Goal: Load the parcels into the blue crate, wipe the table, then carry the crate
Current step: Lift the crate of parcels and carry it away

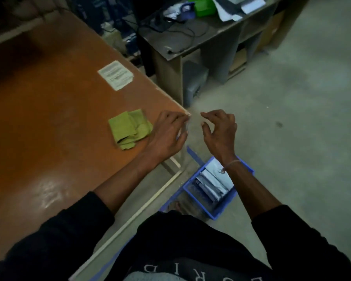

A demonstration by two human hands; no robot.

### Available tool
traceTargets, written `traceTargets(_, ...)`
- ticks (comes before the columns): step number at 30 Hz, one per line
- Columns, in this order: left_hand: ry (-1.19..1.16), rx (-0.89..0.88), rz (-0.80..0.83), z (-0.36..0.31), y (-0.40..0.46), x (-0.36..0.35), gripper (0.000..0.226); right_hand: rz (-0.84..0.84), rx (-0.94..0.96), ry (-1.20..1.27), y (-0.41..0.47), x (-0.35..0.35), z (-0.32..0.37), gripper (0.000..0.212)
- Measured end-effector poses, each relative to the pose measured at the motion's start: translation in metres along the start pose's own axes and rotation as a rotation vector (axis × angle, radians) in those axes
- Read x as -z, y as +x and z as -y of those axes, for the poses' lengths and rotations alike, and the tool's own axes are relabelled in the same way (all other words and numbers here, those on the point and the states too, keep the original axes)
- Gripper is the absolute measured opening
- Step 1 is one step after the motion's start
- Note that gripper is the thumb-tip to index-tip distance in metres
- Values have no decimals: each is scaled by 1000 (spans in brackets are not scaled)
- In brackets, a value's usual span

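Observation:
The blue crate (224, 209) stands on the floor beside the table's corner, with several grey-white parcels (213, 183) packed in it. A folded green cloth (130, 128) lies on the orange table (49, 110) near that corner. My left hand (166, 134) hovers over the table corner, just right of the cloth, fingers loosely bent and holding nothing that I can see. My right hand (219, 130) is raised above the floor and the crate, fingers curled loosely, empty.
A white paper label (116, 75) is stuck on the table further back. A grey desk (190, 41) with cables, a green box (201, 7) and papers stands behind. Blue tape (193, 154) marks the concrete floor. Open floor lies to the right.

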State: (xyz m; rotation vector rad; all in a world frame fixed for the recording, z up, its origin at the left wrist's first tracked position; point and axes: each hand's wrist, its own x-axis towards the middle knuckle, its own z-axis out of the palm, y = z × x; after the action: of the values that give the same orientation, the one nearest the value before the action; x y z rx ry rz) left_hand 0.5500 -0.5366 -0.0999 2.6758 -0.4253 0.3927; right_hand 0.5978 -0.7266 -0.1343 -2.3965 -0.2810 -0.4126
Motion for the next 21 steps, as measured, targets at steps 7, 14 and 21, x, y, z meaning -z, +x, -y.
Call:
traceTargets(7,-286,-36,247,-45,62,-112,47,-23,-454,-148,-44,36,-115,36)
traceTargets(14,-344,75,727,-55,66,-226,62,115,-910,-28,-120,30,-205,62)
traceTargets(21,-279,216,966,-14,24,-350,68,280,-1134,76,-199,-32,-284,75)
